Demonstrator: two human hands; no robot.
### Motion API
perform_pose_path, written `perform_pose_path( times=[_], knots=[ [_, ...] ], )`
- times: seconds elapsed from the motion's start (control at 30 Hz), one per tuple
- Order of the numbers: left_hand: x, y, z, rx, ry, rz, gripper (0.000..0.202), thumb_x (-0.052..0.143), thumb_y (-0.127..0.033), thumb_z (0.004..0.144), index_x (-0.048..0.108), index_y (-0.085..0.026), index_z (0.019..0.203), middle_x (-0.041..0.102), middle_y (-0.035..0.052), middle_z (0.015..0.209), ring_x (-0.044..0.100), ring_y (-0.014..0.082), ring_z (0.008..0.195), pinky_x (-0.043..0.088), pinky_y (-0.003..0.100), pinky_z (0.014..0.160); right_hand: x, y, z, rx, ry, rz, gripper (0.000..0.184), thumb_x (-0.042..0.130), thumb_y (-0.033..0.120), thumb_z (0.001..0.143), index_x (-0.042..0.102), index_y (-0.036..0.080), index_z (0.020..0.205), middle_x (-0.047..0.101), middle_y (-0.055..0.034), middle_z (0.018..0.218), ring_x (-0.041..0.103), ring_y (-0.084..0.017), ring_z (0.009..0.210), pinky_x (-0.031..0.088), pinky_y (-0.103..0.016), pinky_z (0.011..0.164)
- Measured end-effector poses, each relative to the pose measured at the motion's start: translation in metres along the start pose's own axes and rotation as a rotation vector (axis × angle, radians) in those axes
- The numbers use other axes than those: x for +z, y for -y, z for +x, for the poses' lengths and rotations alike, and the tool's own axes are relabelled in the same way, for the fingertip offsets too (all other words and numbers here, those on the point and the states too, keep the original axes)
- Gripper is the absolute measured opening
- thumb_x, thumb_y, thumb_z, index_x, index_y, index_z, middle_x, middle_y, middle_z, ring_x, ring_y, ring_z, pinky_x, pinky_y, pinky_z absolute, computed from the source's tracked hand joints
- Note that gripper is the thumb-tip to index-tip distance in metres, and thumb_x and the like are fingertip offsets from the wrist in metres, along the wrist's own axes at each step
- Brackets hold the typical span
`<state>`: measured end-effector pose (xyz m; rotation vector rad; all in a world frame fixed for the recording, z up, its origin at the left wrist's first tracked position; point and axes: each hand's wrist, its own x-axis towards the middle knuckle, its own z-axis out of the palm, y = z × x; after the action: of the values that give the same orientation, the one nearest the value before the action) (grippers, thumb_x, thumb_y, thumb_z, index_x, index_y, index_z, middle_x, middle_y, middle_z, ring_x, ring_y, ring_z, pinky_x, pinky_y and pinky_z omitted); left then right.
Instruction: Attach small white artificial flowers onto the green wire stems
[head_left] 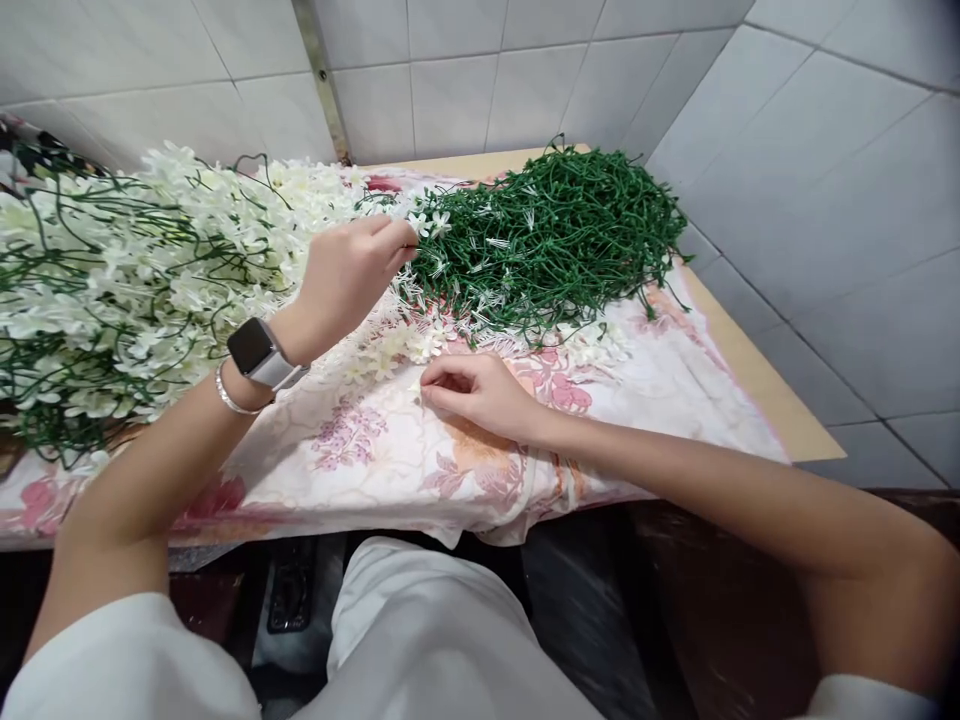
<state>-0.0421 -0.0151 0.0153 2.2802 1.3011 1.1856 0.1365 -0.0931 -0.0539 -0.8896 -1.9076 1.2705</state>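
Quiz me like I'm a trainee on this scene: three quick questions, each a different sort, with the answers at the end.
1. Multiple choice: which wrist wears the smartwatch with a dark square face and pale strap?
A) left
B) right
C) both

2. True or false: from the wearer's view, the tangled heap of thin green artificial stems lies to the right of the large heap of white artificial flowers.

3. Fill in the blank: the bare right hand is over a white cloth printed with pink, purple and orange ____.

Key: 1. A; 2. true; 3. flowers
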Motion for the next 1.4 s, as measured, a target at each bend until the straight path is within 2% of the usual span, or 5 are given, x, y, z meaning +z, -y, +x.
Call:
perform_pose_path(
  times=[0.2, 0.5, 0.63, 0.77, 1.4],
  knots=[
    [-0.019, -0.012, -0.034, -0.123, 0.018, 0.013, 0.017, 0.059, -0.035, 0.084, 0.065, -0.021, 0.091, 0.063, 0.0000, 0.069, 0.056, 0.0119, 0.059, 0.042, 0.025, 0.059, 0.000, 0.002, 0.000, 0.037, -0.014, 0.059, 0.006, 0.057, 0.015, 0.075, 0.063, 0.013, 0.073, 0.060, 0.0000, 0.070, 0.052, -0.008, 0.062, 0.041, -0.021, 0.058],
    [-0.005, -0.022, -0.083, -0.159, 0.469, -0.039, 0.021, 0.048, -0.032, 0.090, 0.063, -0.019, 0.097, 0.063, -0.0017, 0.070, 0.051, 0.0097, 0.055, 0.036, 0.022, 0.054, -0.009, 0.005, -0.003, 0.052, -0.192, 0.266, 0.004, 0.060, 0.018, 0.074, 0.057, 0.015, 0.073, 0.055, 0.0015, 0.067, 0.050, -0.008, 0.056, 0.041, -0.023, 0.053],
    [0.002, -0.020, -0.089, -0.233, 0.480, -0.215, 0.019, 0.043, -0.030, 0.092, 0.058, -0.017, 0.094, 0.064, 0.0020, 0.086, 0.058, 0.0129, 0.076, 0.041, 0.023, 0.068, -0.009, 0.006, -0.002, 0.057, -0.183, 0.275, 0.003, 0.060, 0.016, 0.074, 0.058, 0.016, 0.072, 0.055, 0.0026, 0.064, 0.050, -0.008, 0.055, 0.040, -0.021, 0.051],
    [0.007, -0.019, -0.091, -0.387, 0.506, -0.469, 0.020, 0.036, -0.030, 0.095, 0.050, -0.017, 0.097, 0.056, -0.0008, 0.075, 0.050, 0.0094, 0.064, 0.039, 0.022, 0.060, -0.009, 0.006, -0.003, 0.042, -0.187, 0.276, 0.004, 0.060, 0.014, 0.075, 0.058, 0.016, 0.072, 0.055, 0.0033, 0.063, 0.048, -0.006, 0.053, 0.037, -0.020, 0.049],
    [0.007, -0.022, -0.091, -0.338, 0.729, -0.257, 0.033, 0.031, -0.037, 0.096, 0.056, -0.015, 0.091, 0.050, -0.0018, 0.074, 0.046, 0.0107, 0.069, 0.036, 0.022, 0.064, -0.017, 0.001, -0.003, 0.032, -0.182, 0.133, 0.004, 0.057, 0.014, 0.076, 0.058, 0.014, 0.072, 0.055, 0.0011, 0.065, 0.047, -0.007, 0.056, 0.038, -0.021, 0.051]
  ],
)
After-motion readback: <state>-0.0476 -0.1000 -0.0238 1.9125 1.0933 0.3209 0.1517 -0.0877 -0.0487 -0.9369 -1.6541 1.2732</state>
